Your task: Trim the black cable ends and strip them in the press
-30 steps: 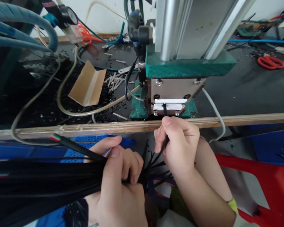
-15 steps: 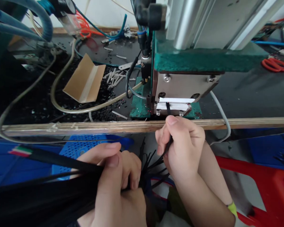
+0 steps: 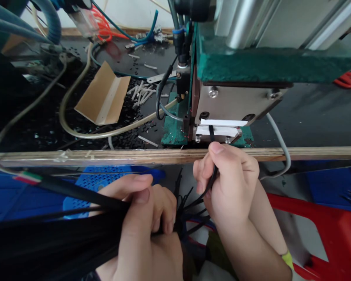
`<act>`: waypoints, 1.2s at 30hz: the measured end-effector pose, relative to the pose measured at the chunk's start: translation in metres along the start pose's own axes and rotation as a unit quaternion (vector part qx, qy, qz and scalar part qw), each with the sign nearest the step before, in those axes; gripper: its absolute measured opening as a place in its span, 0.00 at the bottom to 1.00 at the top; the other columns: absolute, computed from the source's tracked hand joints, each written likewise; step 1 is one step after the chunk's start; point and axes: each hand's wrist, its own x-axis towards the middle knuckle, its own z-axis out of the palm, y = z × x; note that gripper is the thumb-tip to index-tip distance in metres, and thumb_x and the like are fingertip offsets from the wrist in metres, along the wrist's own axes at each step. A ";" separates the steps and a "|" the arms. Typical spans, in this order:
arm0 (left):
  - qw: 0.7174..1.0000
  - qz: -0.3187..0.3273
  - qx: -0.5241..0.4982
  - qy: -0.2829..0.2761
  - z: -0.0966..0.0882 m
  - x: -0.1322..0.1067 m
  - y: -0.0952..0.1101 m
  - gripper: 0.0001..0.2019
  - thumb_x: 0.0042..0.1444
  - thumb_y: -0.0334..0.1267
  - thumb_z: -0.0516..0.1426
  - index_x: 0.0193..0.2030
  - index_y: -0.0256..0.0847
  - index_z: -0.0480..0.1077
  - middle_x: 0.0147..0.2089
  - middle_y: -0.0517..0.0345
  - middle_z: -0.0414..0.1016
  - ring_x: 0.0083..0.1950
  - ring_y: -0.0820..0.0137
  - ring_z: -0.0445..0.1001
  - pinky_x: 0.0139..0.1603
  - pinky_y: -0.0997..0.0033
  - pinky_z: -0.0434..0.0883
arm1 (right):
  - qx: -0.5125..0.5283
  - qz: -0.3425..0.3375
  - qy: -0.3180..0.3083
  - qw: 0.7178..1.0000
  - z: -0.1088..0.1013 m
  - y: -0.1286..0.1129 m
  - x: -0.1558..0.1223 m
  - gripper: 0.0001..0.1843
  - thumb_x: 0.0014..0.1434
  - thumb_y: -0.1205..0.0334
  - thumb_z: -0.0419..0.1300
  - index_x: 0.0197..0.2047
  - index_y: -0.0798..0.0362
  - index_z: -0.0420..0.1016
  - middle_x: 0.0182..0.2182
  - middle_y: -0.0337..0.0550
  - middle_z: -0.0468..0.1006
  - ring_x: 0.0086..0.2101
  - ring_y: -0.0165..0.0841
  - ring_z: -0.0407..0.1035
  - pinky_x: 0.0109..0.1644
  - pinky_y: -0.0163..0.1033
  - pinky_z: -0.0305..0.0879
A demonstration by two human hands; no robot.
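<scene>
Gripping a thick bundle of black cables (image 3: 55, 238), the left hand (image 3: 146, 230) is seen lowest in the view, fingers curled shut around the bundle and the thumb laid flat along its top. The bundle runs off to the left, and its loose cable ends (image 3: 190, 210) fan out just beyond the knuckles. One cable in the bundle shows a green, white and red core (image 3: 27, 177) at its cut end. No readable writing or brand is seen on any part.

Just beyond, the right hand (image 3: 228, 183) is raised with the wrist bent back, and a single black cable (image 3: 213, 156) is pinched between thumb and forefinger. A yellow cuff (image 3: 288, 257) is seen on that forearm. The end of the single cable is pushed over the wooden bench edge (image 3: 105, 156) into the slot between two white strips (image 3: 219, 127) on the metal head of a green-framed press machine (image 3: 251, 62).

Farther back, a folded piece of cardboard (image 3: 103, 97), scattered white and black offcuts (image 3: 140, 93) and beige hoses (image 3: 76, 128) lie on the black bench top. Red-handled scissors (image 3: 349, 80) rest at the far right.
</scene>
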 end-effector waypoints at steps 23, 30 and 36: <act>1.000 0.016 0.016 0.000 -0.007 0.000 -0.005 0.13 0.68 0.22 0.60 0.37 0.43 0.79 0.24 0.68 0.59 0.20 0.76 0.61 0.23 0.71 0.61 | -0.066 -0.103 -0.074 0.990 -0.013 0.016 -0.010 0.24 0.79 0.59 0.65 0.27 0.49 0.78 0.18 0.36 0.76 0.17 0.30 0.68 0.22 0.38 0.60; 0.999 0.008 0.008 -0.040 -0.017 0.004 -0.005 0.11 0.65 0.22 0.63 0.39 0.43 0.81 0.22 0.69 0.62 0.19 0.77 0.62 0.23 0.73 0.65 | -0.136 -0.243 -0.192 0.941 -0.021 0.019 -0.003 0.18 0.76 0.64 0.62 0.30 0.50 0.77 0.21 0.38 0.76 0.20 0.32 0.71 0.24 0.39 0.61; 0.998 0.006 0.006 -0.067 -0.026 0.006 -0.005 0.11 0.68 0.23 0.62 0.40 0.43 0.83 0.22 0.69 0.63 0.19 0.77 0.63 0.22 0.74 0.65 | -0.157 -0.263 -0.194 0.932 -0.019 0.017 -0.001 0.19 0.76 0.63 0.60 0.29 0.49 0.77 0.21 0.39 0.79 0.20 0.33 0.73 0.23 0.39 0.64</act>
